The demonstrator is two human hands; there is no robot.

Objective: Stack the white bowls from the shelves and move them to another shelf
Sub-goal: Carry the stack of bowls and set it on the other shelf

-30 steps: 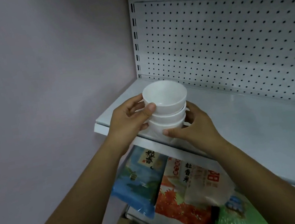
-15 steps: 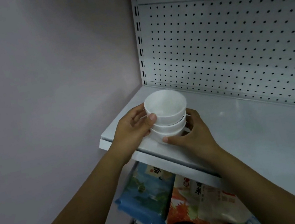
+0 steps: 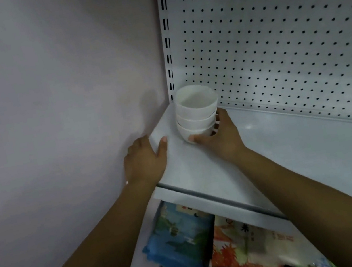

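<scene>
Pegboard [image 3: 272,47] backs the bowl stack [image 3: 197,113] on the shelf [image 3: 291,160]; right grip [image 3: 220,137] clasps it, left grip [image 3: 144,159] unreadable (fingers hidden).

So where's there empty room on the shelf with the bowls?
The shelf is bare to the right of the right hand, from the pegboard to the front edge. A narrow strip lies free between the left hand and the bowl stack. The back left corner is crowded by the stack and that hand. Below, bags crowd the space.
</scene>
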